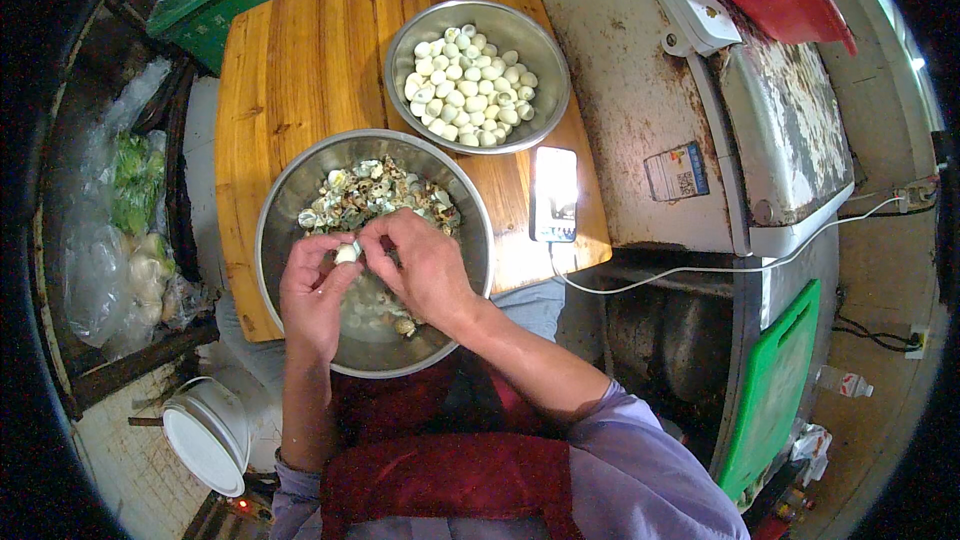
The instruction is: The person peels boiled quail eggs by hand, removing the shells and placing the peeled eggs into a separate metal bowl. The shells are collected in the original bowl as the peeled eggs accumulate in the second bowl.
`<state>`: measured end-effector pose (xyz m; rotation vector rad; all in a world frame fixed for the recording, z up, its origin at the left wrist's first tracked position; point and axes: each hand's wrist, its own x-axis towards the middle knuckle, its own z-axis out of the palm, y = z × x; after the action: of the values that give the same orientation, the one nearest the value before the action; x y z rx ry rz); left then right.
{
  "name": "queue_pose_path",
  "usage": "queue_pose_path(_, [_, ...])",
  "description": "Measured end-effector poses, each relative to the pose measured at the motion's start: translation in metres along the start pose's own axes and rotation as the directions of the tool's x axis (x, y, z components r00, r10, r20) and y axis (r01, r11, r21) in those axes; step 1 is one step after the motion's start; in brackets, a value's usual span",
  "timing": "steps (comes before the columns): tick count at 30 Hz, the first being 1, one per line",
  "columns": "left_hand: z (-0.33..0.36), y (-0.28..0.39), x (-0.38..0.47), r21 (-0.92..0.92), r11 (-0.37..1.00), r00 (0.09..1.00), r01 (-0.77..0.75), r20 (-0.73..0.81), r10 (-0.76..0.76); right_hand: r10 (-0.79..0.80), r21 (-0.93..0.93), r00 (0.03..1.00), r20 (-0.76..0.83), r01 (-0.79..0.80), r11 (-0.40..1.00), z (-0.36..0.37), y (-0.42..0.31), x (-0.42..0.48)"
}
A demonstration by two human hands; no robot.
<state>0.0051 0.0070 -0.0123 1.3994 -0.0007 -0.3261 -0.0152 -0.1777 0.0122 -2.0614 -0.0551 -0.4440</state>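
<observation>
Between the thumb and fingers of my left hand (pixel 316 277) is a small quail egg (pixel 346 253), its white showing. My right hand (pixel 420 262) pinches a bit of pale shell (pixel 357 246) at the egg's right side. Both hands are over a large steel bowl (pixel 271 240). Inside it, a heap of speckled shell pieces (pixel 375 191) lies at the far side, and cloudy water (pixel 367 319) covers the near part. Behind it and to the right, a second steel bowl (pixel 553 101) holds many peeled eggs (pixel 471 82).
A lit phone (pixel 554 195) with a white cable (pixel 675 270) lies on the wooden table (pixel 300 75). The cable runs right to a wall socket. A rusty white appliance (pixel 645 90) borders the table's right. At left are a green bin (pixel 217 0), bagged vegetables (pixel 139 180) and a white bucket (pixel 206 435).
</observation>
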Motion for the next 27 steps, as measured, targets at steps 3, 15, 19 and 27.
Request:
queue_pose_path(3, [-0.002, 0.001, 0.002, -0.025, 0.998, 0.998, -0.058, -0.007, 0.058, 0.011, -0.052, 1.000, 0.000, -0.011, 0.999, 0.000, 0.003, -0.001])
queue_pose_path(15, [0.005, 0.007, 0.002, -0.093, 0.994, 0.998, -0.061, -0.021, 0.059, -0.044, -0.137, 0.810, 0.585, 0.152, 0.979, 0.018, 0.019, -0.025])
queue_pose_path(19, [-0.002, 0.005, 0.002, -0.339, 0.941, 0.999, 0.008, 0.038, 0.006, 0.210, -0.307, 0.722, 0.660, 0.004, 0.952, 0.016, 0.020, -0.019])
queue_pose_path(27, [0.001, 0.010, 0.001, -0.099, 0.995, 1.000, -0.017, -0.015, 0.016, 0.161, 0.150, 0.970, 0.182, -0.189, 0.970, -0.006, -0.013, 0.008])
